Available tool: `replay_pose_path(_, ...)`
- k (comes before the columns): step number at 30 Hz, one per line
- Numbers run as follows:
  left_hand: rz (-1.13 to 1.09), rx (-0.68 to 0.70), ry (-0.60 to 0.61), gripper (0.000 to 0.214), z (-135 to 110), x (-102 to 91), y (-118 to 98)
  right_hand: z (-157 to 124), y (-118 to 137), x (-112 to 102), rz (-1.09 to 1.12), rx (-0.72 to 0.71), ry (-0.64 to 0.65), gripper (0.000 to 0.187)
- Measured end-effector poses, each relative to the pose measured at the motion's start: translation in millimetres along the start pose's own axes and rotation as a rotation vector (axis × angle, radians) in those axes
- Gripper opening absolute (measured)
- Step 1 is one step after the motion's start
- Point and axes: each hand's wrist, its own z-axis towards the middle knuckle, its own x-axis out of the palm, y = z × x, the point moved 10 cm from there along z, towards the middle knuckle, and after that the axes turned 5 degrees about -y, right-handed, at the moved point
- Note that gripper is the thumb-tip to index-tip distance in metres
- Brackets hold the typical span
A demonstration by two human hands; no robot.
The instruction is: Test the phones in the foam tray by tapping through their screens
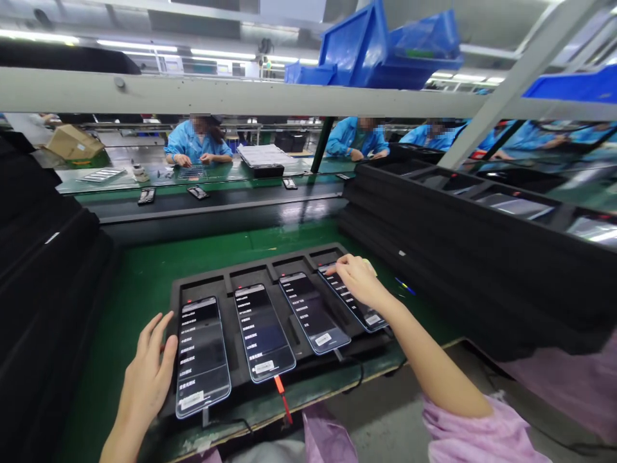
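Several smartphones lie face up in a black foam tray [202, 283], their dark screens lit with lists of white text. At its left edge is my left hand [149, 363], fingers apart and holding nothing, beside the leftmost phone [203, 354]. My right hand [357, 278] is over the rightmost phone [354, 299], its index finger stretched out to the upper part of the screen. Between them lie a second phone [264, 331] and a third phone [314, 312]. A red cable [283, 399] runs from the second phone's lower end; dark cables hang below the others.
The tray rests on a green bench top [154, 260]. Stacked black foam trays rise at the left [48, 289] and right [434, 257]. A pen [405, 286] lies near the right stack. Blue bins [376, 51] sit on the overhead shelf. Across the line, people in blue work.
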Motion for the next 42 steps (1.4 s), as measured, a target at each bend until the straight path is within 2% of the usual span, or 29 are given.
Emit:
replay_pose_path(5,-0.005,-0.016,0.005,0.053,3,3.7,9,-1,-24,-1,-0.028,0.027,-0.017,0.044)
replay_pose_path(10,-0.045,-0.015,-0.009,0.056,3,4.3,12,-4,-16,-2,-0.036,-0.003,-0.034,0.045)
replay_pose_path(13,-0.073,0.074,-0.026,0.058,4,1.1,-4,-11,9,-1,-0.003,-0.062,-0.035,0.048)
replay_pose_path(17,-0.085,0.164,-0.003,0.063,7,-0.4,-25,-20,51,17,0.044,-0.194,0.05,0.045)
replay_pose_path(21,-0.077,0.177,-0.004,0.062,8,-2.0,-30,-21,68,33,0.028,-0.258,0.112,0.046)
replay_pose_path(25,-0.057,0.208,-0.01,0.056,7,-1.2,-30,-20,80,39,0.014,-0.299,0.137,0.046)
replay_pose_path(31,0.062,0.308,0.006,0.053,4,1.9,-41,-31,146,54,0.087,-0.495,0.259,0.045)
replay_pose_path(34,0.088,0.333,0.018,0.052,3,2.6,-45,-35,167,60,0.081,-0.559,0.309,0.044)
replay_pose_path(38,0.107,0.33,0.029,0.052,3,3.4,-45,-35,166,57,0.076,-0.554,0.29,0.046)
replay_pose_path(42,0.115,0.313,0.029,0.054,3,2.4,-45,-23,132,38,0.07,-0.455,0.167,0.046)
